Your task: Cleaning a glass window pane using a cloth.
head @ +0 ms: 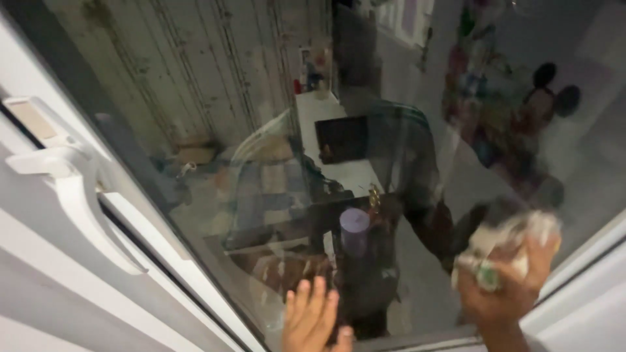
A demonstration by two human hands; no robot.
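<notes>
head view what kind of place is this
Probably a home, at a white-framed glass door or window with a white handle. The right hand presses a crumpled cloth to the pane; the left hand rests flat on it.

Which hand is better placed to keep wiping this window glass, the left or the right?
Probably the right. The right hand grips a crumpled cloth pressed against the glass pane, while the left hand is bare, fingers flat on the glass near the bottom edge.

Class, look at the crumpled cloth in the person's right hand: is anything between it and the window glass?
Nothing visible. The right hand presses the crumpled cloth straight against the window glass, while the left hand lies flat on the pane nearby.
</notes>
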